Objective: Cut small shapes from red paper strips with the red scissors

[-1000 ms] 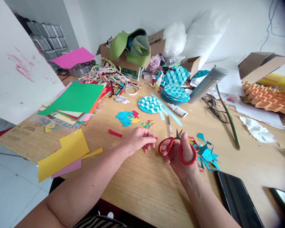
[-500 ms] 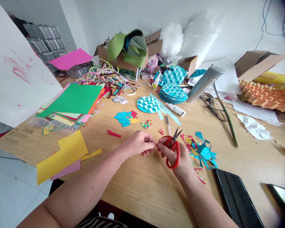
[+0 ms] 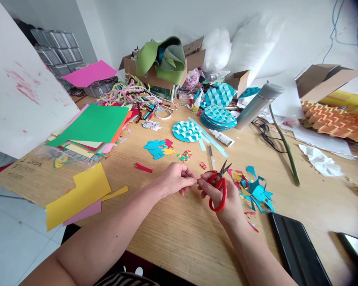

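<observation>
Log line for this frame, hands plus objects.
left hand: fingertips pinched, meeting right hand | right hand: holds red scissors, blades apart | beside: paper scraps on table

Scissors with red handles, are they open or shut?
Slightly open: the scissors show two blade tips apart, beyond the right hand.

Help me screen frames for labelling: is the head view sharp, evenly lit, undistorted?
Head view: soft, even light with faint shadows; left hand, right hand and red scissors sharp; wide-angle bending bows the table edge; right-hand corners dark and blurred.
</observation>
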Motion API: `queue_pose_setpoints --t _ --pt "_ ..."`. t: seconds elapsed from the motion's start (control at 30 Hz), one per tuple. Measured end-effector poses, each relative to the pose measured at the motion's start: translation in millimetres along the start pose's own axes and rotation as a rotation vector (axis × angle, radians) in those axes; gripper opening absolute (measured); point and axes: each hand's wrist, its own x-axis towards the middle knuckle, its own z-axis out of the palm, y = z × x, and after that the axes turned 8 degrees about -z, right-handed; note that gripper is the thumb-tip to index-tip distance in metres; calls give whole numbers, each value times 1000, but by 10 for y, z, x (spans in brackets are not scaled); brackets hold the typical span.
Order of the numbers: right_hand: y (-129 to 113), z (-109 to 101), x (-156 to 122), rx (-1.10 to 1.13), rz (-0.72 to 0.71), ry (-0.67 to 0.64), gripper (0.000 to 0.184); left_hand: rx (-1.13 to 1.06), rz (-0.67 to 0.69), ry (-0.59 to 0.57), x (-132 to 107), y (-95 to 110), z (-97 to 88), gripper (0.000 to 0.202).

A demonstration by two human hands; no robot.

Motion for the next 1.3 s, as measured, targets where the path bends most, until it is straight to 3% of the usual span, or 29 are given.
queue_pose_setpoints --t 0.13,0.33,0.53,0.77,1.0,1.3 --pt "-29 7 -8 -47 2 -36 34 -19 3 4 -16 23 0 7" --pt "-121 2 -36 -180 -40 -211 39 -152 22 -30 -7 33 -60 12" --pt "-52 -14 -74 -197 93 -418 50 -255 13 -77 -21 84 -120 18" --pt "-39 3 -83 -249 107 -422 52 -397 73 14 12 58 -109 18" --pt "-11 24 -91 -262 70 -380 51 -562 59 -11 35 -18 -12 21" --pt "-39 45 -101 -246 93 -361 51 -590 38 33 11 -13 56 21"
